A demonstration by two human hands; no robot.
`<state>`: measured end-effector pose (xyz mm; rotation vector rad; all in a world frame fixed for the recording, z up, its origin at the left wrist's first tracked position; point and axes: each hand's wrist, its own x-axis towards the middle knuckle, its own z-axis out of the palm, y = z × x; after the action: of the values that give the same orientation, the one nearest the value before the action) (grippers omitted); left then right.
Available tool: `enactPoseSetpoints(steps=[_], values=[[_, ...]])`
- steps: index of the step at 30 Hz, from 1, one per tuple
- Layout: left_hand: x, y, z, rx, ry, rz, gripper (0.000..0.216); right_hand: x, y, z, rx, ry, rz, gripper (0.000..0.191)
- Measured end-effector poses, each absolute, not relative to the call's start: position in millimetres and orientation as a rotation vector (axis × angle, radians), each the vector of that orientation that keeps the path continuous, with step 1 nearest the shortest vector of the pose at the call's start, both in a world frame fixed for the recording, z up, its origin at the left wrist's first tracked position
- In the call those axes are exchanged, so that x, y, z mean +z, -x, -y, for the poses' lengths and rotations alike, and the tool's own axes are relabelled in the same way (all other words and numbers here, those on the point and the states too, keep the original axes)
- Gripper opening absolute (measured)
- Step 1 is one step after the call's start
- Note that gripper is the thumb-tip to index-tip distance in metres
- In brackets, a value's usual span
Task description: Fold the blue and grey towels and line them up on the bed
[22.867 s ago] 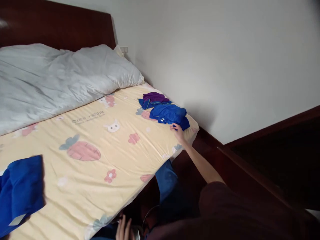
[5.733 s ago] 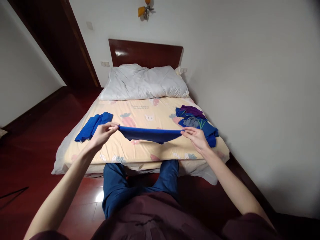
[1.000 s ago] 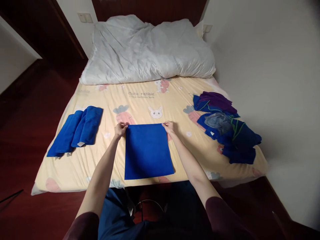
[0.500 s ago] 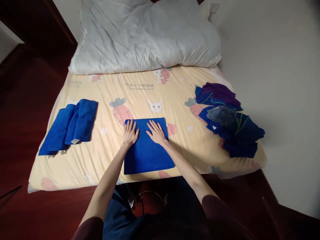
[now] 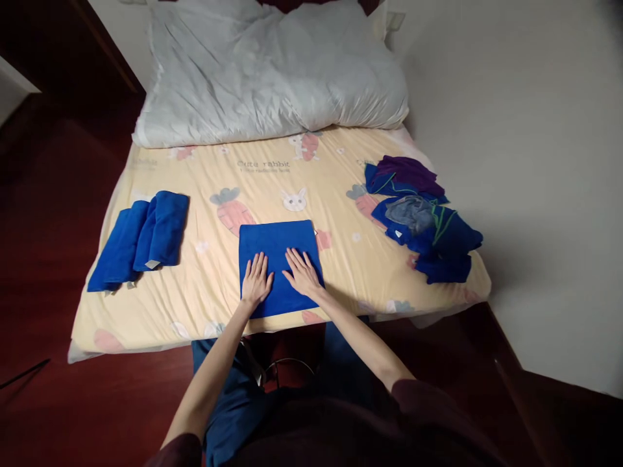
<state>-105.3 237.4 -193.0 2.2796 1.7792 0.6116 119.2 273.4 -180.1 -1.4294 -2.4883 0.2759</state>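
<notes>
Lying flat near the front edge of the bed [image 5: 321,188]: one blue cloth [image 5: 278,266], roughly square, smooth, a small white tag showing at its right edge.

Left hand [image 5: 257,279]: palm down on the left part of the blue cloth, fingers extended, thumb pointing inward, gripping nothing. Right hand [image 5: 302,275]: palm down on the right part, fingers extended and slightly spread, likewise not gripping. The two hands are apart, a strip of blue fabric visible between them.

Left side of the bed: folded blue cloths [image 5: 168,230], laid side by side and touching, pale tags at their near ends.

Right side: a loose, crumpled heap [image 5: 452,243] in blue with green edging, including a purple piece [image 5: 409,174] at the far end and a grey-blue piece [image 5: 409,214] on top.

Far end: one pale grey quilt [image 5: 277,78], bunched across the width.

Bed sheet [image 5: 195,194]: yellow, printed with carrots, rabbits and the words "Cute rabbit".

Surroundings: white wall [image 5: 511,162] at right; dark red floor [image 5: 43,259] at left.
</notes>
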Motion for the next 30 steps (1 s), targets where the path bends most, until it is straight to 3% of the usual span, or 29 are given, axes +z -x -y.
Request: enactPoseSetpoints(steps=[6, 14, 22, 26, 30], values=[[-191.4, 113.3, -166.1, 0.649, -2.167, -1.986, 0.067, -182.5, -160.7, -226.1, 0.222, 1.824, 2.203, 0.063], [-188.7, 92.9, -93.3, 0.427, -2.553, -1.489, 0.055, -192.0, -137.0, -117.3, 0.275, 1.528, 2.413, 0.062], [-204.2, 138.3, -41.6, 0.711, -2.073, -1.867, 0.053, -214.4, -196.6, -88.7, 0.362, 1.691, 1.974, 0.055], [-195.2, 143.3, -49.0, 0.982, -1.677, -2.030, 0.049, -211.4, -195.3, -102.3, 0.346, 1.845, 1.528, 0.044], [-184.2, 144.1, -68.5, 0.988, -1.362, -2.191, 0.048, -200.7, -186.5, -116.6, 0.413, 2.013, 1.444, 0.036]])
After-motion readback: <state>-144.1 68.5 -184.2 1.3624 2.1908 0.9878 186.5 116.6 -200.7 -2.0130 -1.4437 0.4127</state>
